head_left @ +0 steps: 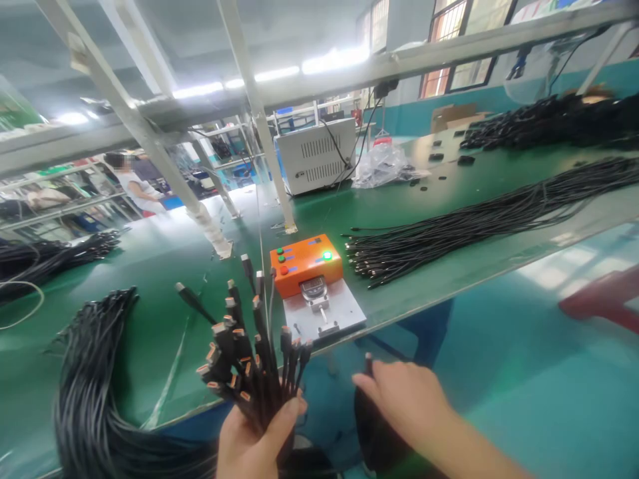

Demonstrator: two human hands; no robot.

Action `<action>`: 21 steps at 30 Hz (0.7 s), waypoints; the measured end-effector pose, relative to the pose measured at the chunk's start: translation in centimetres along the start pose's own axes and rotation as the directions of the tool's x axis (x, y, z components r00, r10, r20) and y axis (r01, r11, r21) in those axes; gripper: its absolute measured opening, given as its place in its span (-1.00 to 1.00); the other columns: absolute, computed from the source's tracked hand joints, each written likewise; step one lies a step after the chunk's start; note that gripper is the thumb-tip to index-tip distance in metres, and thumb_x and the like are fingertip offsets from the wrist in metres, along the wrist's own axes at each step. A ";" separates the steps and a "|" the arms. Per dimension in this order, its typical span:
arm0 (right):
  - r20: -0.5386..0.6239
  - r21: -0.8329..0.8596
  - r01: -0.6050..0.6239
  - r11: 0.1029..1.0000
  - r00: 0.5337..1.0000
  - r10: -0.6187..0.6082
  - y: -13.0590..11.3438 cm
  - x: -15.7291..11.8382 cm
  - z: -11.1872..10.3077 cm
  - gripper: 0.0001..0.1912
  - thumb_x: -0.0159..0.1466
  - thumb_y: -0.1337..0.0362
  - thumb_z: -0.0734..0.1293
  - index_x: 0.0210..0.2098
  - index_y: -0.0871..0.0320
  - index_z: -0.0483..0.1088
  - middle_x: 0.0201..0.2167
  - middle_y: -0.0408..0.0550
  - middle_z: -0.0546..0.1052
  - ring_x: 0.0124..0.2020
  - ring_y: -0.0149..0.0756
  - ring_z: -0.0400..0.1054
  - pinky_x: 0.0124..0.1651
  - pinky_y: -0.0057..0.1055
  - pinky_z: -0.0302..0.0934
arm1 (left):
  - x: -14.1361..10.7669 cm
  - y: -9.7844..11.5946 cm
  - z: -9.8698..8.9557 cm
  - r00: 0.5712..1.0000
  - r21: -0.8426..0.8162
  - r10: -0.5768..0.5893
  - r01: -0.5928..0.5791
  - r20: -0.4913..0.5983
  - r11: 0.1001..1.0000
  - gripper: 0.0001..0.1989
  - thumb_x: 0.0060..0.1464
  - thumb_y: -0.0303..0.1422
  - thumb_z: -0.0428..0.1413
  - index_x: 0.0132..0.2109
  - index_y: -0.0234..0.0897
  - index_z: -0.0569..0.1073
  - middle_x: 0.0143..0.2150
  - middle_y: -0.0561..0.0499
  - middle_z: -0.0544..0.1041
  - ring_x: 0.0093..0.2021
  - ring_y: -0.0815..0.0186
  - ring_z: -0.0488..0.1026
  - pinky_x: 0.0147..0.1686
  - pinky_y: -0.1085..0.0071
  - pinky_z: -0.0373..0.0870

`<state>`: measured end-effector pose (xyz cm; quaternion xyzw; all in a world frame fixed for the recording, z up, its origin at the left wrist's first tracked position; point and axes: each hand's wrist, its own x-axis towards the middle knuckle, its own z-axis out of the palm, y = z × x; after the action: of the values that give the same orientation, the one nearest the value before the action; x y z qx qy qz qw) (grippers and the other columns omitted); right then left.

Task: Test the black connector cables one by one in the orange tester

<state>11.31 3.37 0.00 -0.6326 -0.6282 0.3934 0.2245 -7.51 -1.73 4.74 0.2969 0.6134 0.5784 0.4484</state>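
My left hand (262,439) is closed around a bundle of black cables (249,359), whose connector ends point up and away, several with orange inside their metal tips. In my right hand (407,399), a single black cable connector (369,364) is pinched between thumb and fingers, its metal tip showing. Beyond both hands sits an orange test box (304,256) with a lit green light, green and red buttons and a small display. A metal plate (327,316) with a small fixture lies in front of the box, at the table's edge.
Black cables (90,372) drape over the green table (170,346) at left. Another long cable bundle (449,233) lies at right. Behind are a grey metal case (317,156), plastic bags (382,165) and white frame posts (269,153). A person (134,183) is far left; a red stool (604,299) stands right.
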 end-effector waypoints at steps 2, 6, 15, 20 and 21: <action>-0.124 -0.079 0.043 0.996 0.991 -0.053 -0.9 -0.4 -0.7 -0.69 0.11 0.04 0.28 -0.60 0.11 0.33 -0.69 0.00 0.39 -0.52 -0.14 0.34 -0.39 -0.29 0.05 | 0.0 -0.4 0.0 1.000 -0.011 0.005 -0.005 0.003 1.000 -0.80 -0.35 -0.34 0.35 -0.49 -0.31 0.55 -0.54 -0.02 0.60 -0.49 0.30 0.51 -0.43 0.53 0.44; 0.013 0.525 0.244 0.815 0.956 -0.295 -4.9 -1.5 -0.3 -0.74 0.16 0.08 0.27 -0.24 0.07 0.43 -0.41 -0.07 0.47 -0.38 -0.25 0.33 -0.31 -0.36 0.16 | -0.2 -1.1 0.5 0.998 -0.003 0.042 -0.042 0.035 0.999 -0.79 -0.32 -0.35 0.34 -0.44 -0.33 0.56 -0.50 -0.04 0.61 -0.49 0.24 0.53 -0.43 0.45 0.48; 0.179 0.910 -0.146 0.387 0.983 -0.049 -4.9 -0.7 1.9 -0.66 0.15 0.05 0.27 -0.38 0.26 0.38 -0.65 -0.11 0.45 -0.59 -0.33 0.35 -0.39 -0.35 0.22 | -0.1 -1.2 0.7 0.992 -0.196 -0.030 0.006 -0.120 0.981 -0.75 -0.41 -0.38 0.38 -0.45 -0.31 0.55 -0.51 0.01 0.62 -0.45 0.29 0.56 -0.36 0.54 0.49; 0.350 0.822 -0.241 0.515 0.928 -0.125 -3.9 1.7 0.8 -0.69 0.09 0.09 0.28 -0.52 0.25 0.35 -0.77 -0.15 0.41 -0.56 -0.27 0.40 -0.23 -0.25 0.22 | 0.0 -1.2 0.6 0.997 -0.078 -0.013 0.006 -0.077 0.997 -0.76 -0.39 -0.34 0.37 -0.46 -0.32 0.56 -0.52 -0.01 0.61 -0.49 0.30 0.54 -0.41 0.55 0.48; 0.370 0.810 -0.252 0.530 0.920 -0.129 -3.9 2.0 0.8 -0.69 0.08 0.09 0.28 -0.53 0.25 0.35 -0.79 -0.15 0.40 -0.53 -0.24 0.42 -0.18 -0.22 0.21 | 0.0 -1.3 0.6 0.997 -0.074 -0.020 0.014 -0.077 0.997 -0.75 -0.39 -0.34 0.37 -0.45 -0.32 0.56 -0.52 -0.02 0.61 -0.49 0.29 0.54 -0.41 0.54 0.48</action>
<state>8.08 5.61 2.09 -0.3760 -0.3666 0.7715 0.3592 -6.80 -1.62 3.52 0.2522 0.6112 0.6078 0.4399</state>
